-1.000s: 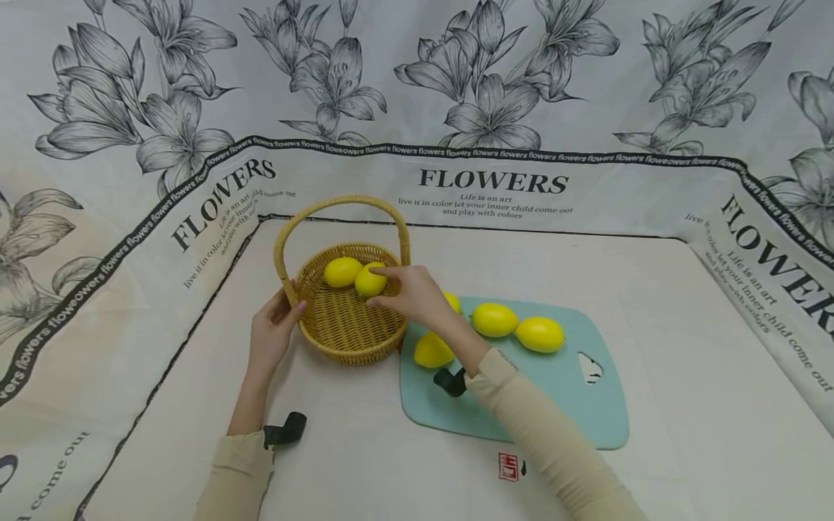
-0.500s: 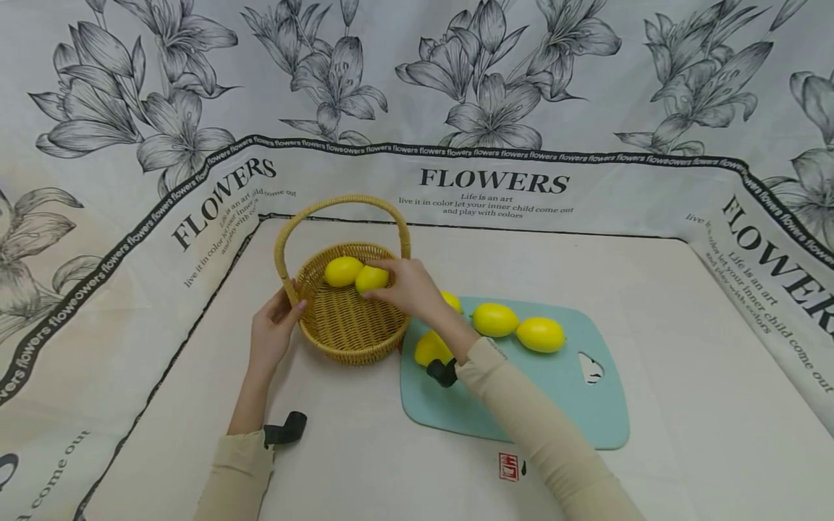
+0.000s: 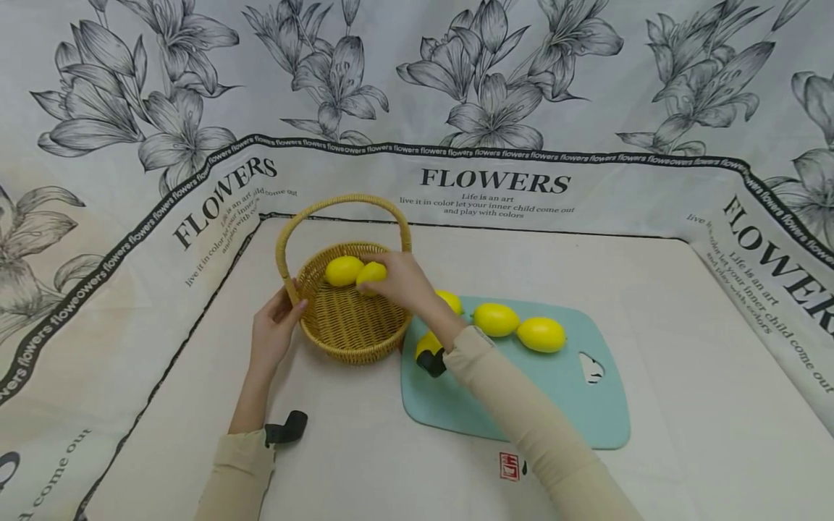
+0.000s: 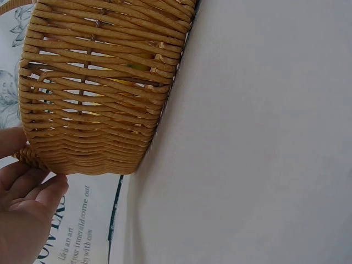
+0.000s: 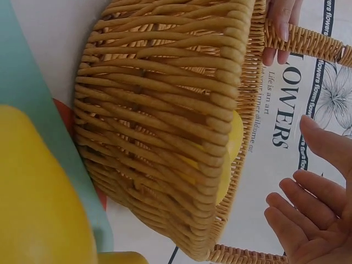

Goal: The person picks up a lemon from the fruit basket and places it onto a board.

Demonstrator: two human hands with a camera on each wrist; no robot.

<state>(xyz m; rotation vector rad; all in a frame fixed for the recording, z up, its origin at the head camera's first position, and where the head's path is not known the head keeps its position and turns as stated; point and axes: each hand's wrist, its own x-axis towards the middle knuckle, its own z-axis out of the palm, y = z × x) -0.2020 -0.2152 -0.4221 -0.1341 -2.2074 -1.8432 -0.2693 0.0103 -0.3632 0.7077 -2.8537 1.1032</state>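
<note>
A woven wicker basket [image 3: 355,336] with a tall arched handle stands left of centre, two yellow lemons [image 3: 344,271] lying against each other inside it. My left hand [image 3: 272,329] grips the basket at the left foot of its handle, thumb in front; the left wrist view shows the fingers [image 4: 49,192] at the rim. Over the basket's right side hovers my right hand [image 3: 407,282], overlapping the right-hand lemon [image 3: 372,276] in the head view. From the right wrist, that hand's fingers are spread loosely above the rim, holding nothing.
Right of the basket lies a pale teal cutting board [image 3: 521,405] with several lemons [image 3: 542,335], some partly hidden by my right forearm. A white cloth printed with flowers and lettering [image 3: 495,181] covers the table and rises behind it.
My right hand has shifted slightly away from me and to the left over the basket. The lemons stay where they were, and my left hand keeps its grip.
</note>
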